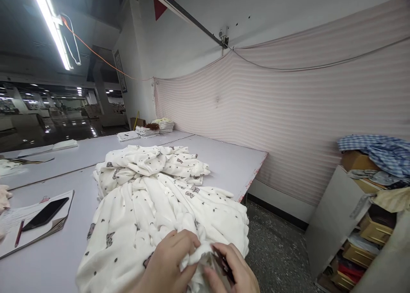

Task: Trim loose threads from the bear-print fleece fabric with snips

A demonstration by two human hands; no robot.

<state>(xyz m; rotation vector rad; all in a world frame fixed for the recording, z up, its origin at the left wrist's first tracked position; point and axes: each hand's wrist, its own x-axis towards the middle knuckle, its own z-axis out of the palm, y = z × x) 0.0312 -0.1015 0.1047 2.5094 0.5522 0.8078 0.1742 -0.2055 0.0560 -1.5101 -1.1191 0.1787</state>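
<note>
A large heap of white fabric (153,207) printed with small grey animals and dark dots lies bunched and folded on the table, right in front of me. At its near edge, my left hand (174,259) pinches a gathered strip of this cloth between thumb and fingers. Just to the right, my right hand (235,269) has its fingertips at the same strip, thumb and fingers curled round the edge. Something dark shows between the right thumb and fingers; what it is I cannot make out.
On the pale table (221,156), a black phone (46,214) and a dark red pen (19,233) rest on papers at left. Folded cloth stacks (147,131) sit at the far edge. A cabinet with drawers (336,216) stands right, beyond a strip of dark floor (278,241).
</note>
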